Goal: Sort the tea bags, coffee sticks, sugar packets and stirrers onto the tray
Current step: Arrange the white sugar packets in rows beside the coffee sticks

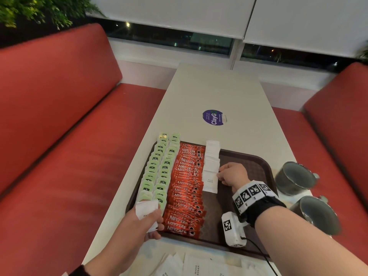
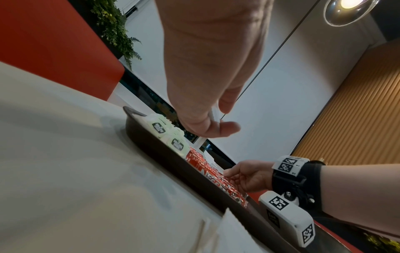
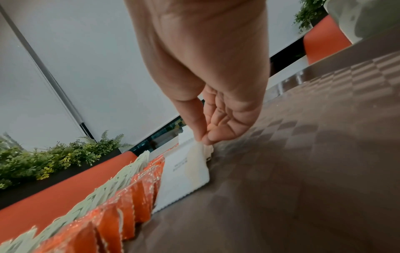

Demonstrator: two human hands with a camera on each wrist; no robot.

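A dark brown tray [image 1: 256, 164] lies on the table. It holds two rows of green tea bags [image 1: 157, 170], a column of red coffee sticks [image 1: 187, 186] and a column of white sugar packets [image 1: 212, 162]. My right hand [image 1: 232, 174] pinches the right edge of the nearest packet [image 1: 210, 182] in that column, seen close in the right wrist view as a white sugar packet [image 3: 184, 172] under my fingertips [image 3: 205, 137]. At the tray's front left corner my left hand [image 1: 143, 222] grips a small stack of sugar packets [image 1: 146, 211]. No stirrers are in view.
Loose white sugar packets [image 1: 191, 265] lie on the table in front of the tray. Two dark mugs [image 1: 294, 177] [image 1: 316, 214] stand right of the tray. A purple round sticker [image 1: 214, 117] is further back. Red bench seats [image 1: 69, 156] flank the table.
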